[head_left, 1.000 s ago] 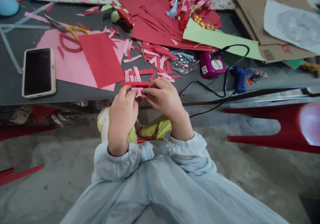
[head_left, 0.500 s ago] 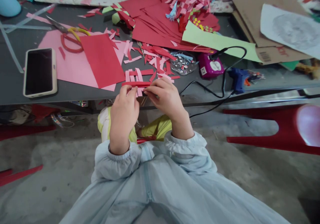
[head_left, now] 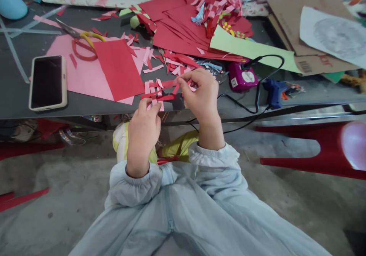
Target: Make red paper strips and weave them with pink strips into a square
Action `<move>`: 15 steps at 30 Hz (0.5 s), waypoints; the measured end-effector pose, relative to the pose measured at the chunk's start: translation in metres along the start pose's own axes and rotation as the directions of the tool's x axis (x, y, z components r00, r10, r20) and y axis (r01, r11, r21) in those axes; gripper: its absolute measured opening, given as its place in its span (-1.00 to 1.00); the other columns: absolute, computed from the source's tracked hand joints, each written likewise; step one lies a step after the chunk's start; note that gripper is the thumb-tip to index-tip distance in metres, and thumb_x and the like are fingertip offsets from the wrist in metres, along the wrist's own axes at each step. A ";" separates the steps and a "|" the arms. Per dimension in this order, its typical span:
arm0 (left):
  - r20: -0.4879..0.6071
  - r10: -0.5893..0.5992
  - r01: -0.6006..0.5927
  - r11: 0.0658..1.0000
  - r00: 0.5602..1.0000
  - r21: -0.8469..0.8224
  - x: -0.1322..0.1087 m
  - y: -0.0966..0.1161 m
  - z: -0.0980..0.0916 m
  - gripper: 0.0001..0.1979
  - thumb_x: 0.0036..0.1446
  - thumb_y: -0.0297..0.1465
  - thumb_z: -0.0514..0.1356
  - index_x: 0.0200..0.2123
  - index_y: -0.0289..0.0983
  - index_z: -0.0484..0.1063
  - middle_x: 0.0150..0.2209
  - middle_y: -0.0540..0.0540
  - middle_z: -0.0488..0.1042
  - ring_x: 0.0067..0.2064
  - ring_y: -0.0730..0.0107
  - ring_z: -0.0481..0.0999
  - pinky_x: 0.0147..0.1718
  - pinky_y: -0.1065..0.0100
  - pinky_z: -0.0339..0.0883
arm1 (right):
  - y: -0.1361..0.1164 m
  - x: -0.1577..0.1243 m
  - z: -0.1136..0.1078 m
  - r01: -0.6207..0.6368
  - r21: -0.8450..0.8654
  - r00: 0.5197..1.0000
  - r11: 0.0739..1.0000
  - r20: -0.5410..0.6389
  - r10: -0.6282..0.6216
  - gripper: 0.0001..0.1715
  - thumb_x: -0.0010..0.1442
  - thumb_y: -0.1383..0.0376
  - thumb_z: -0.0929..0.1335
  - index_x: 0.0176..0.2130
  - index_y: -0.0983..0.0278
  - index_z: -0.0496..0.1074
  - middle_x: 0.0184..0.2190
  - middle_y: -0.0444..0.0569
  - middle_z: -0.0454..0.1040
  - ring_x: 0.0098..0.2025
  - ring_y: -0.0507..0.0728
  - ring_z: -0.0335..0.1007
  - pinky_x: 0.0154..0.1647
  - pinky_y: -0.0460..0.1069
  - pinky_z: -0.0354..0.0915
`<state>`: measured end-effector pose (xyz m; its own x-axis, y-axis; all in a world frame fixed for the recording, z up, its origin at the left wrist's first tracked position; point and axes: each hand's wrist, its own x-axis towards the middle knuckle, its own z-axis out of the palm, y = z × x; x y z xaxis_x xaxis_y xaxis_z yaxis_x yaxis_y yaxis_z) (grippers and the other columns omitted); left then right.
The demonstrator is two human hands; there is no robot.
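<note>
At the table's front edge lies a small weave of red and pink paper strips, with red strips crossing pink ones. My left hand holds its lower left part with bent fingertips. My right hand pinches the right end of a thin red paper strip between thumb and index finger. This strip slants up to the right over the weave, its left end near my left fingertips. Paper scraps lie just behind the weave, partly hidden by my right hand.
Left of my hands are a red paper sheet, a pink sheet, scissors and a phone. To the right are a purple power adapter, its black cable and a blue glue gun. Red stools stand below.
My right hand has moved up and to the right, drawing one end of the red strip away from the weave. My left hand has stayed almost in place.
</note>
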<state>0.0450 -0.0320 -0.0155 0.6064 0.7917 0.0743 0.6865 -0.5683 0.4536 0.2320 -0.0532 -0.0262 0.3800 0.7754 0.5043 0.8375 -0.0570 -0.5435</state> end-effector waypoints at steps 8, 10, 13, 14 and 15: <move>-0.003 -0.024 0.024 1.000 1.000 0.014 0.001 0.002 -0.001 -0.48 0.28 -0.50 0.02 0.30 -0.30 0.18 0.23 -0.25 0.34 0.06 0.17 0.53 -0.01 0.25 0.46 | -0.006 -0.003 -0.003 0.059 0.015 0.998 0.998 0.025 -0.059 -0.82 0.28 0.25 0.32 -0.31 0.20 0.52 -0.36 -0.02 0.49 -0.21 0.17 0.37 -0.06 0.13 0.29; 0.002 -0.030 0.030 0.999 1.000 0.015 0.001 0.003 -0.002 -0.46 0.27 -0.51 0.02 0.31 -0.26 0.15 0.24 -0.23 0.34 0.07 0.18 0.53 -0.02 0.27 0.46 | -0.008 -0.008 -0.003 0.076 0.010 0.997 0.997 0.025 -0.076 -0.82 0.27 0.27 0.33 -0.31 0.22 0.52 -0.36 -0.01 0.50 -0.22 0.17 0.37 -0.08 0.11 0.29; 0.012 -0.053 0.053 0.999 0.999 0.014 0.001 0.004 -0.002 -0.45 0.26 -0.51 0.02 0.32 -0.26 0.12 0.24 -0.24 0.34 0.05 0.17 0.54 -0.06 0.26 0.47 | -0.011 -0.013 -0.002 0.069 0.002 0.997 0.998 0.024 -0.069 -0.81 0.27 0.27 0.32 -0.32 0.23 0.53 -0.36 -0.02 0.50 -0.24 0.16 0.37 -0.11 0.10 0.29; 0.015 -0.061 0.061 0.998 0.998 0.011 0.001 0.004 -0.002 -0.45 0.26 -0.50 0.01 0.32 -0.29 0.11 0.23 -0.26 0.34 0.05 0.15 0.54 -0.07 0.25 0.48 | -0.012 -0.013 -0.003 0.067 0.001 0.997 0.998 0.026 -0.067 -0.81 0.27 0.26 0.32 -0.32 0.23 0.53 -0.36 -0.02 0.50 -0.24 0.16 0.37 -0.11 0.10 0.28; 0.014 -0.067 0.067 0.998 0.998 0.005 0.001 0.004 -0.002 -0.45 0.27 -0.49 0.01 0.32 -0.31 0.10 0.23 -0.28 0.35 0.05 0.14 0.54 -0.08 0.24 0.48 | -0.013 -0.014 -0.003 0.069 0.000 0.997 0.998 0.027 -0.069 -0.80 0.27 0.25 0.32 -0.32 0.23 0.53 -0.36 -0.02 0.50 -0.24 0.16 0.37 -0.11 0.10 0.28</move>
<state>0.0476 -0.0327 -0.0120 0.5643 0.8250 0.0308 0.7279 -0.5149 0.4528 0.2169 -0.0651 -0.0242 0.3106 0.7943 0.5221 0.8615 -0.0031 -0.5077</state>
